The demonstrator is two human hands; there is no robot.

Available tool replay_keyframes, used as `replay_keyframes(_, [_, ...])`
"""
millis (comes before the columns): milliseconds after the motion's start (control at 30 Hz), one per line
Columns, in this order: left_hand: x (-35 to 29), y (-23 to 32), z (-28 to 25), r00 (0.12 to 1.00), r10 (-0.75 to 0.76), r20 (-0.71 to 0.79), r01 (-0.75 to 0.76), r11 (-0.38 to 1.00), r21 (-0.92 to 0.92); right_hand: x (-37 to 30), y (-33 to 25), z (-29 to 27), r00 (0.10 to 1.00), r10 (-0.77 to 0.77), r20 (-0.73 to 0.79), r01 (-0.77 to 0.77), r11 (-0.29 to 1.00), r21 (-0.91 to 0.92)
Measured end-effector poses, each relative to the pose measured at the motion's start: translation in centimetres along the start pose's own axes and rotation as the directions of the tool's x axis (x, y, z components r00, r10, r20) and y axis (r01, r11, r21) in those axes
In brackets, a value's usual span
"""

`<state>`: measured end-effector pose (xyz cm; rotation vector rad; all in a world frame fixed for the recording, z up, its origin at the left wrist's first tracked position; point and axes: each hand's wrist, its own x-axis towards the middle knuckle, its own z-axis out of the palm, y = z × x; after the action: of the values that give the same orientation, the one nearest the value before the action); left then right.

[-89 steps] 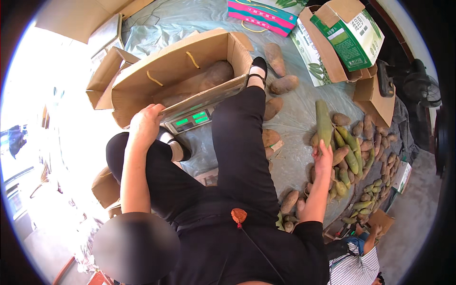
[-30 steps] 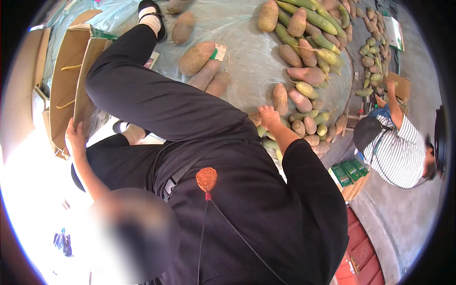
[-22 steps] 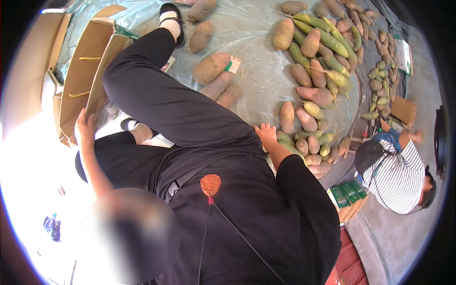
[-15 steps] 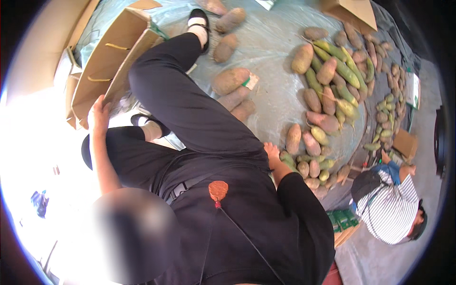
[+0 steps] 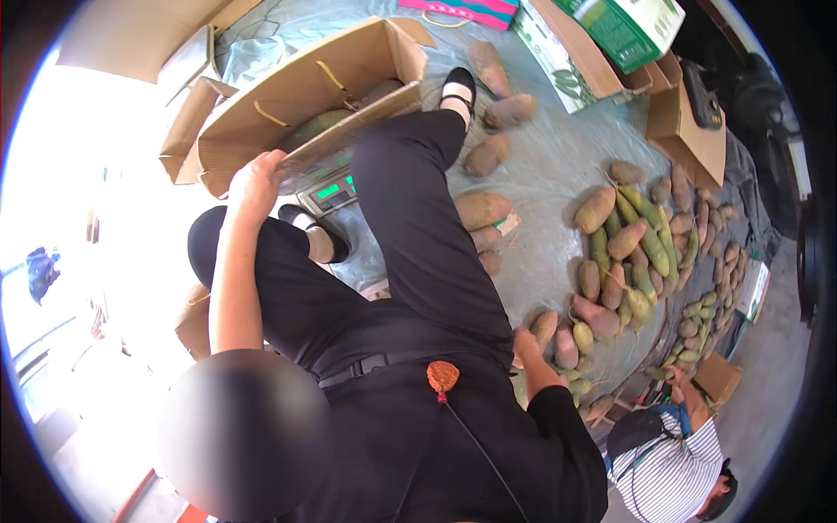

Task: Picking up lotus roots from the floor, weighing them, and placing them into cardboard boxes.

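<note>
At the upper left, my left hand [image 5: 259,179] is closed on the near rim of a long open cardboard box [image 5: 349,131] with yellow cord handles. Long greenish and brown root vegetables [image 5: 318,128] lie inside it. The box stands at a digital scale [image 5: 327,192] with a lit green display, beside my left foot. My right hand [image 5: 527,347] is low beside my right thigh, next to a brownish root vegetable [image 5: 545,329]. Its fingers are partly hidden, so whether it holds anything does not show.
A pile of green and reddish-brown root vegetables [image 5: 628,253] lies on plastic sheeting [image 5: 545,187] to the right. Printed cartons [image 5: 623,30] and a brown cardboard box [image 5: 684,135] stand at the far right. Another person in a striped shirt [image 5: 676,471] works at the lower right.
The view has shifted, bringing the box's inside, the scale display and the far cartons into sight. My left hand stays on the box rim. My right hand now sits lower in the picture.
</note>
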<state>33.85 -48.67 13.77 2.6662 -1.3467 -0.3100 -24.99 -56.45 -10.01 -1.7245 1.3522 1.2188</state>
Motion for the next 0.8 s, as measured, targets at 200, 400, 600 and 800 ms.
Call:
replay_keyframes(200, [-0.1,0.0,-0.3,0.999,-0.013,0.032,0.013,1.0,-0.006,-1.4,0.9,-10.7,0.962,-0.003,-0.272,0.064,0.974,0.216])
replay_keyframes(400, [0.1,-0.2,-0.4,0.998,-0.023,0.063,0.025,0.999,-0.025,-5.1,-7.9,-25.8,0.637,-0.11,-0.763,0.546,0.763,0.346])
replay_keyframes(600, [0.0,0.1,-0.8,0.992,-0.037,0.122,0.046,0.996,-0.075,-11.3,-20.2,-38.7,0.281,-0.456,-0.844,0.837,0.547,-0.017])
replay_keyframes(800, [-0.3,-0.2,-1.3,0.985,-0.06,0.164,0.074,0.994,-0.082,-18.7,-34.6,-42.7,0.002,-0.774,-0.633,0.825,0.359,-0.436])
